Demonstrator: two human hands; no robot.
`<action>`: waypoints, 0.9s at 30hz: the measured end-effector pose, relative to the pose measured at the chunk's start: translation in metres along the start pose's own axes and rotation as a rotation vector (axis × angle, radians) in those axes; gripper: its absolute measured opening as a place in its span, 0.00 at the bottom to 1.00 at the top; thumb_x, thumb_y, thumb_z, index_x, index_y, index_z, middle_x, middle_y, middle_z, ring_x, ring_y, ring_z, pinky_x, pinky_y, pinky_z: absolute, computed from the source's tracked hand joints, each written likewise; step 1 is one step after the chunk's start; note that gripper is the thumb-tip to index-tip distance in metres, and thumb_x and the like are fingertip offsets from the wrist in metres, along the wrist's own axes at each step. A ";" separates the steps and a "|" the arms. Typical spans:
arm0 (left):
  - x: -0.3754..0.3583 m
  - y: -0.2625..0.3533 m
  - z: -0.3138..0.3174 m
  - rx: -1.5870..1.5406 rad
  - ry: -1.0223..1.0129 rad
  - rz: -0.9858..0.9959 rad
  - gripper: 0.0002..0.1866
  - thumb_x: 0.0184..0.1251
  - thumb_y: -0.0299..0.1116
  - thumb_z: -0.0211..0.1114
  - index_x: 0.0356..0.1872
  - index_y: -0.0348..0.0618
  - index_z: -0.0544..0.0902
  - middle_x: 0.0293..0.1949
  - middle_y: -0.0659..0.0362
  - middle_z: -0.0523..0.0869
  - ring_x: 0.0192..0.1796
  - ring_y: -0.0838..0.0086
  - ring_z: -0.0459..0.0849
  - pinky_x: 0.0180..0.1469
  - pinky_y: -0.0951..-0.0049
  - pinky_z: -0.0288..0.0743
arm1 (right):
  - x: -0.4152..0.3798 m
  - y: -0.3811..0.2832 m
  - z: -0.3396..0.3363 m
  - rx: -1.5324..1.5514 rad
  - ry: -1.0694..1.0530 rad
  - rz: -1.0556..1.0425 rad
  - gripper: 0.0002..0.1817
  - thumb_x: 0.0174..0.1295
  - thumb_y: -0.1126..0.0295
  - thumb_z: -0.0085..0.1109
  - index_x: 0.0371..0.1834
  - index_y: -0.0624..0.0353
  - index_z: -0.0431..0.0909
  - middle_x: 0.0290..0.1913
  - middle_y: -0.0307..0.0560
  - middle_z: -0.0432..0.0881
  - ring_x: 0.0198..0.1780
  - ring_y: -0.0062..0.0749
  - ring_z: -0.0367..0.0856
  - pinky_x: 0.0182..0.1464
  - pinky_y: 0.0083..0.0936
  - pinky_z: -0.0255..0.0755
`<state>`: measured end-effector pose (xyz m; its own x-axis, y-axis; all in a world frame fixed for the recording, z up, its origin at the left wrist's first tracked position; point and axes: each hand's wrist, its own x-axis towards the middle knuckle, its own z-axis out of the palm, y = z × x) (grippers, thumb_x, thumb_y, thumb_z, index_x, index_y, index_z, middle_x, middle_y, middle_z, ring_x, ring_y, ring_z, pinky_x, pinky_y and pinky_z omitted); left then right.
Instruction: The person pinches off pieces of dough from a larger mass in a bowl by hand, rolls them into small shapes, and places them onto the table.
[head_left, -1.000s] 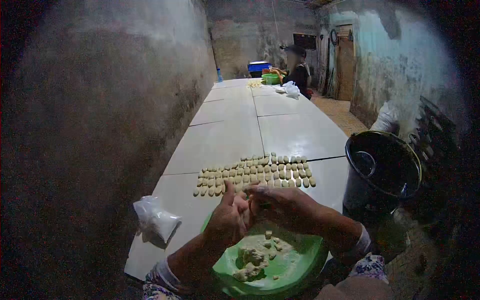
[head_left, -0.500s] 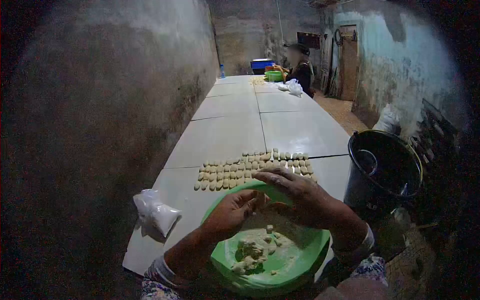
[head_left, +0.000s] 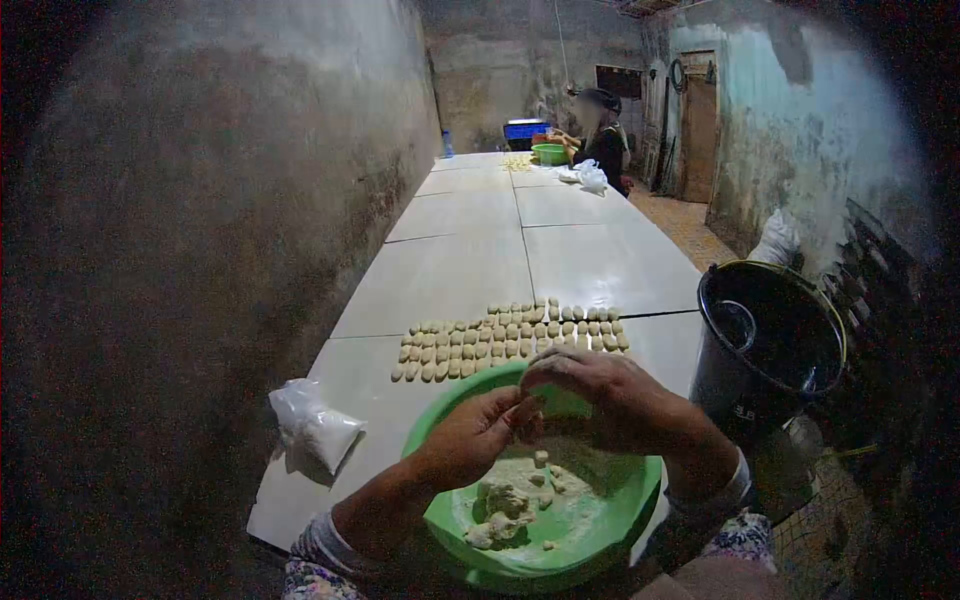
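Over a green bowl (head_left: pixel 640 500), my two hands meet at the fingertips. My left hand (head_left: pixel 478 432) is closed in a pinch, palm side up. From above, my right hand (head_left: pixel 612 392) bends its fingers down onto the left fingertips. Anything between them is hidden. Below, a crumbly lump of pale dough (head_left: pixel 505 503) lies in the bowl with loose flour and small dough bits (head_left: pixel 541 459) around it. Just beyond the bowl, several rows of small oval dough pieces (head_left: pixel 470 351) are laid out on the white table (head_left: pixel 450 270).
A clear bag of white powder (head_left: pixel 318 425) rests at the table's left edge, near the wall. To the right stands a large black bucket (head_left: pixel 745 370). At the far end a person (head_left: pixel 600 140) works by another green bowl (head_left: pixel 550 154) and a white plastic bag (head_left: pixel 588 177).
My right hand's fingers, stretched out before, have curled down over the left fingertips. The left hand has shifted slightly right. The dough in the bowl looks the same.
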<state>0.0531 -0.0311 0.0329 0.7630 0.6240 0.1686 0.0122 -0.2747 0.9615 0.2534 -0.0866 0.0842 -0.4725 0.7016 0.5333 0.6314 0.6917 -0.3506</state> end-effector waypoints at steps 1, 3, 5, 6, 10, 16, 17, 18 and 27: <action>-0.001 0.004 0.001 -0.001 0.000 0.000 0.18 0.76 0.42 0.47 0.45 0.36 0.75 0.38 0.57 0.81 0.42 0.74 0.80 0.50 0.71 0.72 | -0.001 0.001 -0.002 0.026 -0.006 0.054 0.13 0.56 0.63 0.63 0.40 0.57 0.76 0.37 0.51 0.80 0.41 0.50 0.80 0.43 0.39 0.74; -0.004 0.017 0.005 0.076 0.003 -0.013 0.18 0.75 0.43 0.48 0.46 0.36 0.75 0.38 0.56 0.81 0.41 0.75 0.79 0.49 0.72 0.72 | 0.001 -0.001 -0.006 0.052 -0.013 0.107 0.15 0.58 0.59 0.59 0.43 0.56 0.75 0.38 0.53 0.79 0.43 0.53 0.79 0.44 0.42 0.73; -0.005 0.016 0.008 0.136 0.006 0.038 0.18 0.75 0.42 0.49 0.47 0.35 0.74 0.38 0.55 0.81 0.42 0.75 0.79 0.49 0.72 0.73 | 0.006 -0.005 -0.007 -0.073 -0.300 0.305 0.18 0.59 0.57 0.56 0.47 0.57 0.74 0.39 0.56 0.80 0.45 0.53 0.79 0.47 0.43 0.72; -0.005 0.016 0.009 0.198 0.008 0.089 0.17 0.75 0.41 0.49 0.47 0.35 0.74 0.38 0.55 0.81 0.42 0.75 0.80 0.48 0.72 0.73 | 0.005 -0.003 -0.001 -0.072 -0.298 0.306 0.18 0.59 0.57 0.56 0.47 0.57 0.74 0.39 0.56 0.80 0.45 0.53 0.79 0.47 0.43 0.72; -0.006 0.012 0.012 0.198 0.014 0.053 0.23 0.76 0.48 0.43 0.48 0.34 0.73 0.36 0.52 0.81 0.39 0.71 0.80 0.47 0.68 0.74 | 0.002 0.012 0.013 0.047 -0.189 0.261 0.13 0.66 0.61 0.51 0.39 0.62 0.73 0.30 0.61 0.78 0.33 0.57 0.78 0.36 0.41 0.71; -0.004 0.006 0.005 -0.147 -0.206 -0.073 0.25 0.76 0.52 0.39 0.39 0.39 0.74 0.29 0.59 0.78 0.32 0.76 0.76 0.39 0.74 0.71 | 0.005 0.004 0.004 0.097 -0.284 0.317 0.19 0.66 0.53 0.48 0.49 0.56 0.75 0.40 0.59 0.81 0.44 0.55 0.81 0.46 0.42 0.73; -0.004 0.006 0.006 -0.130 -0.157 -0.074 0.25 0.76 0.52 0.39 0.38 0.39 0.73 0.29 0.60 0.77 0.32 0.77 0.75 0.38 0.74 0.70 | 0.007 -0.002 0.001 0.069 -0.267 0.351 0.23 0.68 0.50 0.43 0.49 0.57 0.76 0.41 0.58 0.81 0.44 0.55 0.81 0.47 0.42 0.73; -0.004 0.006 0.006 -0.113 -0.109 -0.074 0.24 0.76 0.52 0.39 0.37 0.39 0.73 0.28 0.60 0.76 0.31 0.78 0.74 0.37 0.75 0.70 | 0.008 -0.001 -0.001 0.070 -0.268 0.351 0.23 0.68 0.50 0.43 0.49 0.57 0.76 0.41 0.58 0.81 0.44 0.55 0.81 0.47 0.42 0.73; -0.009 0.013 0.011 0.082 -0.062 0.097 0.17 0.78 0.41 0.40 0.42 0.37 0.72 0.28 0.61 0.74 0.32 0.77 0.73 0.39 0.74 0.70 | 0.010 0.003 0.004 0.178 -0.360 0.406 0.21 0.70 0.52 0.43 0.49 0.58 0.75 0.41 0.57 0.82 0.43 0.47 0.81 0.47 0.37 0.72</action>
<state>0.0541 -0.0484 0.0415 0.8019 0.5457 0.2432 -0.0127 -0.3914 0.9201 0.2483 -0.0768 0.0851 -0.4130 0.9096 0.0440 0.7073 0.3509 -0.6136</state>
